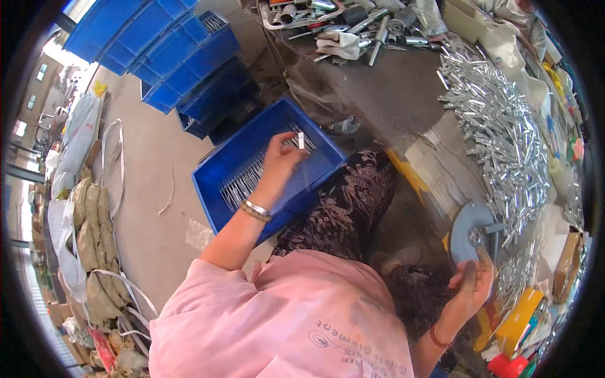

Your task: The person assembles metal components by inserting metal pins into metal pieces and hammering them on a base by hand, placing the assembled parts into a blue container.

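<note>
My left hand (282, 161) is over a blue plastic crate (217, 165), its fingers closed on a small bright metal piece (301, 140). Rows of slim metal pins (241, 183) lie side by side inside the crate. At the right, my right hand (474, 277) is beside a round grey disc (467, 228) with a short metal rod (493, 228) across one side. The fingers of that hand are apart, one reaching up to the disc near its centre. Nothing shows between them.
A heap of shiny metal tubes (495, 120) covers the bench at right. Stacked blue crates (170, 57) stand at the far left. Tools and metal parts (372, 28) lie at the far side. A yellow container (520, 321) sits near my right forearm. Sacks (94, 239) line the left.
</note>
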Demonstrator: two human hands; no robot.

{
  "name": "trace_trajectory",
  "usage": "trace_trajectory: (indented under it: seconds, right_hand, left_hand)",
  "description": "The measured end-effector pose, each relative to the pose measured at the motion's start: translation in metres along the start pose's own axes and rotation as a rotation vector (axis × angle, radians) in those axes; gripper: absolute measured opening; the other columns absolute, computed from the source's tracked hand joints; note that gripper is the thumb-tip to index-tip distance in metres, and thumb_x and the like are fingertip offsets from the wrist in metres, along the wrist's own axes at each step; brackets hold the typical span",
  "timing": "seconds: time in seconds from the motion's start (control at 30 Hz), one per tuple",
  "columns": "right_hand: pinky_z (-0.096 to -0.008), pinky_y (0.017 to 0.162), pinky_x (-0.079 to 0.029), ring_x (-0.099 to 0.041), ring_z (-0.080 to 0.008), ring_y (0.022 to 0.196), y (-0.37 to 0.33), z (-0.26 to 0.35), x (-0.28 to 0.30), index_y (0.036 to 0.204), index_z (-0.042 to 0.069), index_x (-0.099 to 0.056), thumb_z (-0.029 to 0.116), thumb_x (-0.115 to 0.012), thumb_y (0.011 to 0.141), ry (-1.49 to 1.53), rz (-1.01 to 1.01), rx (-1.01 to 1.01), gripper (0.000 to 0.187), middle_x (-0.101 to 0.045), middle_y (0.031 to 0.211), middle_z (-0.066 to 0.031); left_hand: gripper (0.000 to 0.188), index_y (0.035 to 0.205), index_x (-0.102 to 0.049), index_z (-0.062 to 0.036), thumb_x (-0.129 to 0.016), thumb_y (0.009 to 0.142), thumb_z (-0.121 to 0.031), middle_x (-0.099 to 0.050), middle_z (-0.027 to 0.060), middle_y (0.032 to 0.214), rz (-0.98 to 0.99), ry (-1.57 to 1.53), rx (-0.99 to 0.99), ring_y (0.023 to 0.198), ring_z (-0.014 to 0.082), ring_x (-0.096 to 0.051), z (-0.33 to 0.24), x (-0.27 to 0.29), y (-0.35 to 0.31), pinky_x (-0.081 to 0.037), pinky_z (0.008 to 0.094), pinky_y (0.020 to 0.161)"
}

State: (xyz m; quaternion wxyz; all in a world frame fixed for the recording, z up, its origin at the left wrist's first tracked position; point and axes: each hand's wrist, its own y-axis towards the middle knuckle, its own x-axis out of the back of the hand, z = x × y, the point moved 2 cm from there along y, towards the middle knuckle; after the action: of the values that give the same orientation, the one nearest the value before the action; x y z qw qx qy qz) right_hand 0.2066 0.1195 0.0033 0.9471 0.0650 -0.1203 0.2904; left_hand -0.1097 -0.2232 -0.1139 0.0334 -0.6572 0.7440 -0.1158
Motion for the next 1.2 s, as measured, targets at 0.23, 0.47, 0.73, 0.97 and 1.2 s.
trace_trajectory:
  seconds: [0.23, 0.47, 0.73, 0.97, 1.2]
  right_hand:
    - [-0.0197, 0.053, -0.041, -0.054, -0.005, 0.061, 0.001, 0.002, -0.004, 0.132, 0.0, -0.068, 0.013, -0.066, 0.11, 0.016, -0.043, -0.013, 0.025, -0.069, 0.089, -0.0053]
    - [-0.0196, 0.054, -0.038, -0.049, -0.0037, 0.06, 0.003, -0.007, -0.002, 0.136, 0.003, -0.069, 0.018, -0.066, 0.11, -0.019, -0.044, -0.012, 0.03, -0.066, 0.09, -0.0019]
    - [-0.0208, 0.055, -0.046, -0.061, -0.0069, 0.062, 0.0, 0.004, 0.0, 0.127, 0.001, -0.071, 0.009, -0.066, 0.109, -0.029, 0.001, 0.009, 0.021, -0.075, 0.09, -0.0072]
    - [-0.0207, 0.061, -0.051, -0.063, -0.0053, 0.067, -0.005, 0.016, -0.001, 0.121, -0.001, -0.074, 0.008, -0.068, 0.108, 0.048, 0.11, 0.005, 0.017, -0.076, 0.093, -0.0046]
    - [-0.0243, 0.066, -0.056, -0.069, -0.0081, 0.077, -0.004, 0.015, 0.0, 0.12, -0.002, -0.075, 0.003, -0.069, 0.105, 0.105, 0.107, 0.035, 0.017, -0.075, 0.096, -0.0046]
  left_hand:
    - [0.067, 0.144, -0.057, 0.0003, -0.083, 0.083, -0.009, -0.074, 0.0138, 0.109, -0.212, 0.147, 0.279, 0.084, 0.0189, -0.066, 0.165, 0.107, 0.088, -0.055, 0.0344, 0.07]
    - [0.065, 0.141, -0.063, 0.0005, -0.084, 0.082, -0.014, -0.075, 0.0209, 0.129, -0.394, 0.425, 0.162, 0.118, 0.0353, -0.073, 0.213, 0.122, 0.146, -0.059, 0.043, 0.101]
    - [0.055, 0.129, -0.071, 0.0014, -0.088, 0.089, -0.032, -0.075, 0.0268, 0.13, -0.213, 1.276, -0.099, 0.122, 0.0432, -0.071, 0.219, 0.125, 0.172, -0.057, 0.0489, 0.103]
    - [0.02, 0.115, -0.073, -0.0034, -0.074, 0.107, -0.022, -0.071, 0.0022, 0.092, -0.233, 0.163, -0.317, 0.08, 0.0079, -0.066, 0.041, 0.027, 0.115, -0.055, 0.0255, 0.073]
    - [0.014, 0.114, -0.073, -0.0034, -0.075, 0.1, -0.002, -0.071, 0.0011, 0.096, 0.347, 0.222, -0.889, 0.085, 0.0089, -0.068, -0.165, -0.183, -0.002, -0.056, 0.027, 0.077]
